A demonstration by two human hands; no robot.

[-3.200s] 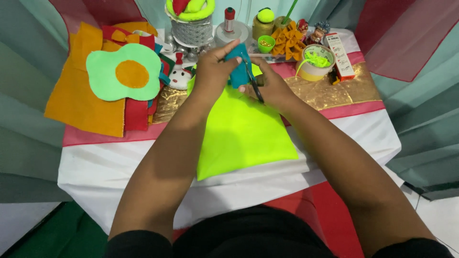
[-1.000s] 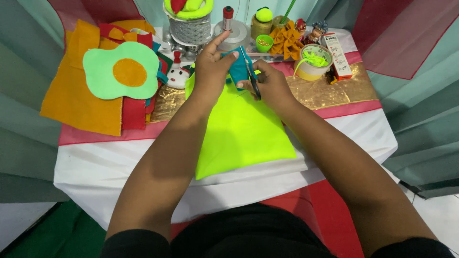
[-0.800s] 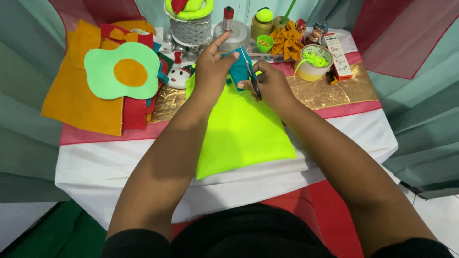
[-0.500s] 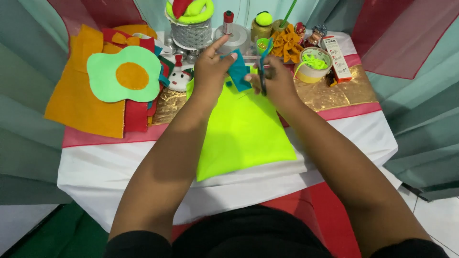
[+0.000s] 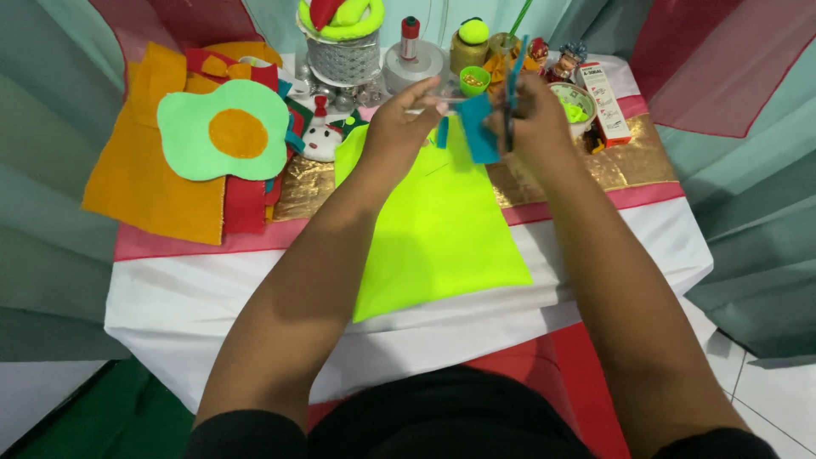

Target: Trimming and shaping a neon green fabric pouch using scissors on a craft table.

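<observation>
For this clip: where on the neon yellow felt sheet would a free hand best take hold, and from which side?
Probably the near edge of the neon yellow felt sheet, from the person's own side. It lies flat, and that edge reaches the table's front lip with nothing on it. The far end sits under the left hand and right hand.

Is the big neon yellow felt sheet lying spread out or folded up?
Spread out: the neon yellow felt sheet lies flat in one layer on the table, near edge overhanging.

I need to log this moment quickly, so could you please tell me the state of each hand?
Left hand: closed, pinching the small teal felt piece.
Right hand: closed around the blue-handled scissors, held upright.
</observation>
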